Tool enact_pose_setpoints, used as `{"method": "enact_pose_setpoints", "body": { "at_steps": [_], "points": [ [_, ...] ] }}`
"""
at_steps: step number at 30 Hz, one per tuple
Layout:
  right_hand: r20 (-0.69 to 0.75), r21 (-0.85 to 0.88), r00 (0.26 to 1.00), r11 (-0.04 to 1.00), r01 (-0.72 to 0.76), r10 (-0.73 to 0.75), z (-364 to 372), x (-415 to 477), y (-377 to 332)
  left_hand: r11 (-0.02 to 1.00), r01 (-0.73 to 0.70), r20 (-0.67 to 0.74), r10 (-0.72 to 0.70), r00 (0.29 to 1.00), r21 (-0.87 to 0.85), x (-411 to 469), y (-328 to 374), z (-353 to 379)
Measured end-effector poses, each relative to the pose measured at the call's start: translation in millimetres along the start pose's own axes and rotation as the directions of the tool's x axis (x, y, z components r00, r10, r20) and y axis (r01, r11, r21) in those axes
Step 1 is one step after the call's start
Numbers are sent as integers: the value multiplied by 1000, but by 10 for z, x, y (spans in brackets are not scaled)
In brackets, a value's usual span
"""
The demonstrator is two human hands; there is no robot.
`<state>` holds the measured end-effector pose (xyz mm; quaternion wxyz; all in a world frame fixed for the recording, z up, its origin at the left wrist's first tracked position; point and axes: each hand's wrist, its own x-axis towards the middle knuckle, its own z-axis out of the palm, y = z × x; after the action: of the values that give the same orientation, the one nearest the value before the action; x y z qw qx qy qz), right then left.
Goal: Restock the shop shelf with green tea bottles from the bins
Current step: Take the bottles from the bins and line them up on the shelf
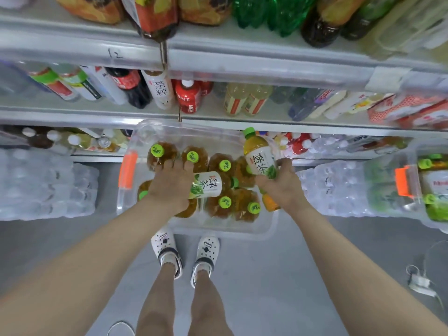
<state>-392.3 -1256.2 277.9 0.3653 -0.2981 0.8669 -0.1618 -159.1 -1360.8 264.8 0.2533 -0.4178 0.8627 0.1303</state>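
One tea bottle in right hand; left hand on binned bottles.

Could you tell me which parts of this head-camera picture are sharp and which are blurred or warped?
Head view: the right hand, its green tea bottle and the bin are fairly sharp; the upper shelves smear toward the edges; the wide lens bows the shelf lines; lighting is even, without hard shadows.
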Motion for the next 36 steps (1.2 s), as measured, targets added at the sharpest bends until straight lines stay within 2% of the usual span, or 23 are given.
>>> {"method": "enact_pose_setpoints", "body": {
  "at_steps": [3, 9, 13, 17, 20, 23, 27, 32, 36],
  "points": [
    [58, 45, 998, 999, 16, -18, 18, -60, -46, 997, 44, 76, -39, 996, -66, -79, -164, -19],
    [130, 171, 992, 985, -21, -1, -7, -360, -259, 946, 119, 114, -89, 990, -300, -403, -241, -209],
    [174, 395, 985, 916, -68, -2, -159, -661, -456, 810, 180, 85, -160, 983, -558, -741, -255, -381],
    [136, 511, 987, 860, 1, -82, -408, -939, -692, 737, 161, -32, -240, 970, -656, -1070, -263, -681],
    [93, 545, 984, 835, 76, -150, -649, -1124, -872, 538, 152, -17, -295, 955, -829, -1248, -272, -988],
    [26, 517, 967, 831, 204, -253, -939, -1281, -1088, 316, 43, -40, -251, 967, -948, -1384, -274, -1333],
    [-57, 465, 904, 790, 401, -425, -1316, -1468, -1419, 102, -183, -200, -192, 961, -978, -1561, -254, -1790],
    [-169, 345, 792, 718, 605, -586, -1701, -1738, -1845, 9, -360, -351, -245, 904, -933, -1842, -250, -2367],
    [-231, 271, 694, 640, 719, -682, -1986, -1936, -2184, 46, -473, -466, -281, 839, -880, -2083, -301, -2770]
  ]
}}
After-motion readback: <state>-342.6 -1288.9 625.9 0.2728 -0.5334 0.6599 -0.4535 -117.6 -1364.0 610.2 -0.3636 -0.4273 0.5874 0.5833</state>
